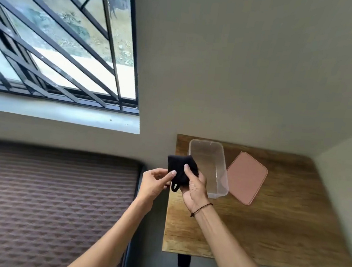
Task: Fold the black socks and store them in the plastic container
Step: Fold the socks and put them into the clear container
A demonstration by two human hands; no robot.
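A barred window [57,36] fills the frame's upper left; a wooden table [270,217] sits right. At centre, my right hand [194,185] and left hand [155,182] pinch folded black socks [179,168] beside the clear plastic container [208,166].

Soft daylight enters from the window [57,36] at ten o'clock, the picture slightly blurred, its edges bent by wide-angle distortion.

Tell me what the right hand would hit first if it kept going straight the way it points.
Probably the clear container just beyond the right hand, which holds the black socks; depth is hard to judge.
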